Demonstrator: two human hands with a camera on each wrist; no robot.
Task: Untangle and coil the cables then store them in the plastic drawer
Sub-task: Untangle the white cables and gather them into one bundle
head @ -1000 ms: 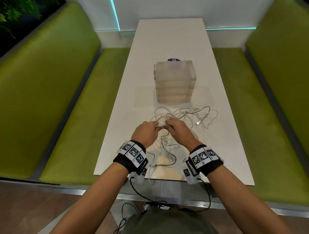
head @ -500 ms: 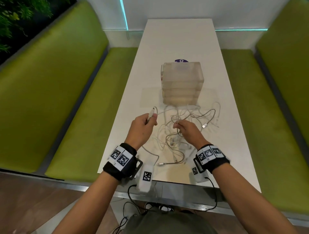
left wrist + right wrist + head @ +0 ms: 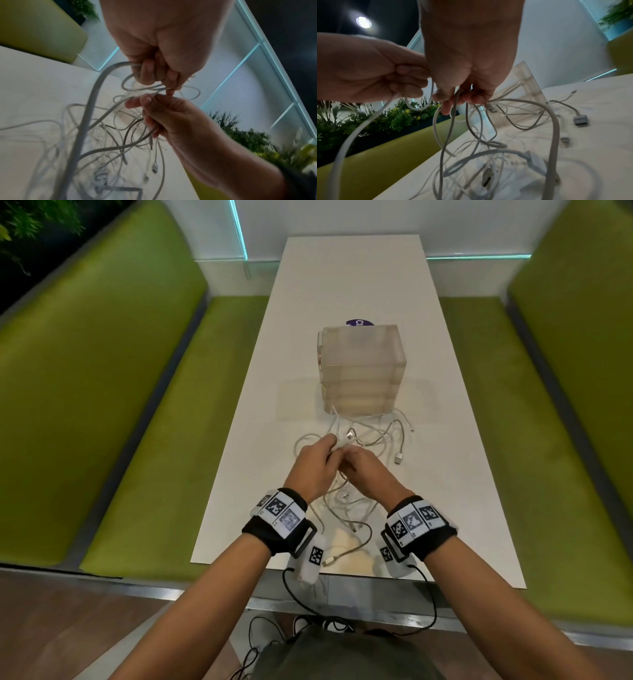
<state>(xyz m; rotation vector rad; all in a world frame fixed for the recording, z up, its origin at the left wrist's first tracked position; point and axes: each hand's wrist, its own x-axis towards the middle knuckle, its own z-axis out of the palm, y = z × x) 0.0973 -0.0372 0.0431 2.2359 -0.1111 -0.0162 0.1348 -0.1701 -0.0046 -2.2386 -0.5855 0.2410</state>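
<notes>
Both hands, left hand point(image 3: 313, 463) and right hand point(image 3: 368, 474), pinch strands of tangled white cables point(image 3: 373, 440) near the white table's point(image 3: 342, 285) front edge, seemingly touching the frosted plastic drawer unit point(image 3: 361, 368).

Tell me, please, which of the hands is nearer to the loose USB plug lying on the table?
Right. The right hand sits just beside the USB plug; the left hand lies beyond it, farther away.

Your left hand point(image 3: 154, 44) at the frame's top pinches cable loops, your right hand point(image 3: 171, 115) just below grips more strands, and the tangled cables point(image 3: 96, 142) trail to the table point(image 3: 34, 83) at lower left.
</notes>
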